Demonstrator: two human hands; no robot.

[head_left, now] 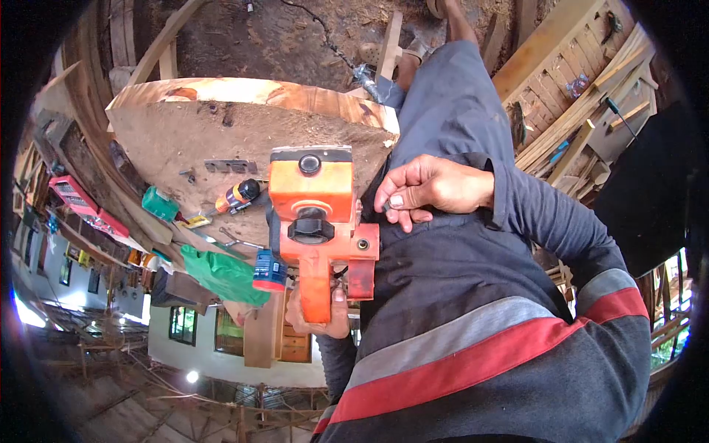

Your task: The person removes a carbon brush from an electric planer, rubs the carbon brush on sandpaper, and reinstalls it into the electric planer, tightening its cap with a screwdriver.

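Note:
My left hand (339, 314) is closed round the handle of an orange power planer (310, 251), partly hidden behind it. The planer is held over the edge of a thick wooden slab (177, 136), its black knob (310, 230) facing up. Close to the planer's right side, my right hand (425, 190) is closed, thumb against fingers, pinching a small dark piece (385, 207) whose kind is unclear. A dark slotted metal plate (230, 166) and an orange-and-black power tool (237, 196) lie on the slab.
Left of the planer lie a wrench (240, 240), a green bag (225, 275) and a green box (159, 204). A blue-and-red cylinder (269, 271) sits by the planer. A red case (81, 199) lies farther left. Timber strips (583, 118) and a screwdriver (619, 117) are at right.

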